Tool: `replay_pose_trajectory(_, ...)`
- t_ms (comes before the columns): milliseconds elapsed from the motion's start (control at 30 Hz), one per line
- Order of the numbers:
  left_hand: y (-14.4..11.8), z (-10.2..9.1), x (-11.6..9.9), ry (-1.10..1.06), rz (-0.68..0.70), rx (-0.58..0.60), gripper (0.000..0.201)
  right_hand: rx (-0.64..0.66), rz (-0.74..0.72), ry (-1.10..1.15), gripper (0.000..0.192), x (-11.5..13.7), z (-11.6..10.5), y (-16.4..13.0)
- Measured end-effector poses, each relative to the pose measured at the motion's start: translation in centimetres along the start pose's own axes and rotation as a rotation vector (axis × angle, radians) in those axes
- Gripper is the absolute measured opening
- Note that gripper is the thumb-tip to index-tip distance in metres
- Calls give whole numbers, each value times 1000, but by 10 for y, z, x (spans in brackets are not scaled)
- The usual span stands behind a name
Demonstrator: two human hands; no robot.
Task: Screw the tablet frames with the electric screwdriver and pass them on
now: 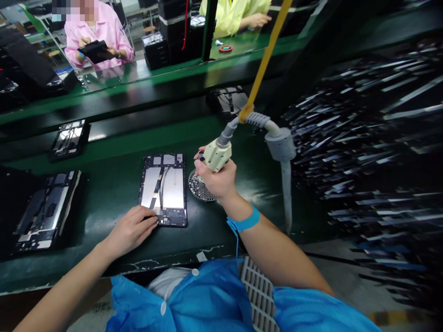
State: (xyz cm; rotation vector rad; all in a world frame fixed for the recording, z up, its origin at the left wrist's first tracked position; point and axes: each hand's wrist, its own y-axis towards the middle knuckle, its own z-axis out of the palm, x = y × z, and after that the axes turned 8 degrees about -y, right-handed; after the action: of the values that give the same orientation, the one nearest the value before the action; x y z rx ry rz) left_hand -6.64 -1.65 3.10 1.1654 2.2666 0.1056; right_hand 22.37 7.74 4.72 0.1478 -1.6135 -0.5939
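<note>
An opened tablet body [164,188] lies flat on the dark green work surface [114,184], its silver inside and cables showing. My left hand [132,228] rests on its near left corner, fingertips pressing the frame. My right hand [216,177] grips a cream-coloured electric screwdriver [217,156] that hangs from a yellow cord [266,57] and a grey hose. The driver's tip points down over a round perforated screw dish [200,188] just right of the tablet. A blue wrist strap [245,222] circles my right wrist.
Two more opened tablet bodies lie to the left, one [44,210] near and one [68,138] farther back. Another unit [227,100] sits beyond the hose. Across the green belt, a person in pink [98,34] holds a dark tablet, and a person in yellow [238,14] works nearby.
</note>
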Motion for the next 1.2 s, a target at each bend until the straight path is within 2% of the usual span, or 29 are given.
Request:
replay_pose_trajectory(167,4,8,-4,20,79,-16,29,8,16,2,22,0,0,-1)
replay_pose_trajectory(433,1,17,-10,85,39,-61,34,0,8,-1,23,-1,0,0)
replay_pose_trajectory(733,-3,22,-2,112,69,-94,38,1,14,-7,23,-2,1,-1)
replay_pose_trajectory(1000,-3,28,-10,63,-38,-165,32,-12,20,-2,25,-3,0,-2)
replay_pose_trajectory(1200,13,32,4,90,-101,-192,20,-35,-15,-20,24,-2,-1,2)
